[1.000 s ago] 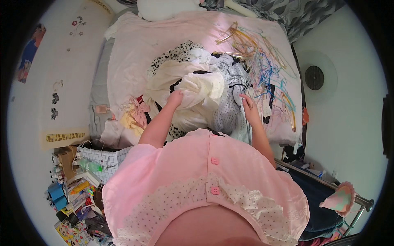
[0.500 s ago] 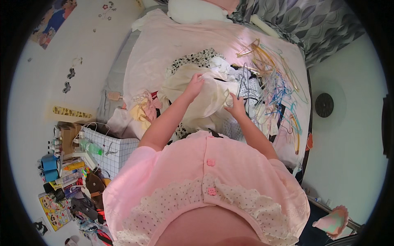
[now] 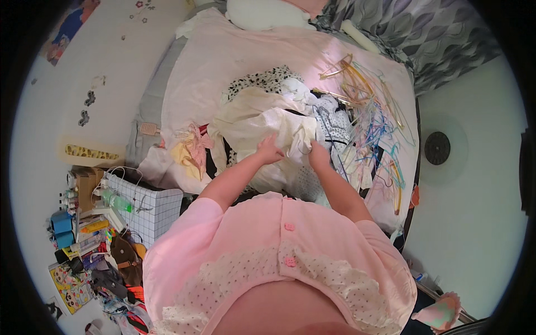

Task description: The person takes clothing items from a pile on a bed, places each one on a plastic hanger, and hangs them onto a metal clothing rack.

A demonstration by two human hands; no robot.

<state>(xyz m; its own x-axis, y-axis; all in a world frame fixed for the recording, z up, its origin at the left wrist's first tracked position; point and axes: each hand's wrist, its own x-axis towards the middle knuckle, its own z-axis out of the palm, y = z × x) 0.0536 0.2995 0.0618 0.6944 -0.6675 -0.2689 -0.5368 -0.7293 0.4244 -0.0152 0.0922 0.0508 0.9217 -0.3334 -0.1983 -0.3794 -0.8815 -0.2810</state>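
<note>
A cream garment (image 3: 251,123) lies spread over a heap of clothes on the bed. My left hand (image 3: 269,151) rests against its near part, fingers apart and stretched toward the right. With closed fingers, my right hand (image 3: 317,156) grips the garment's bunched right edge. Just beyond that hand lie a dark wire hanger (image 3: 330,134) and a white spotted garment (image 3: 336,120). A black-and-white patterned cloth (image 3: 262,81) shows at the far side of the heap.
Many tangled coloured hangers (image 3: 374,120) cover the bed's right side. Pink and yellow clothes (image 3: 192,151) lie left of the heap, near a hairbrush (image 3: 149,129). A white checked box (image 3: 151,209) and a cluttered shelf area stand at the lower left.
My left hand has moved down toward me and loosened its fingers from the cream garment. My right hand has shifted slightly nearer, still at the garment's right edge.
</note>
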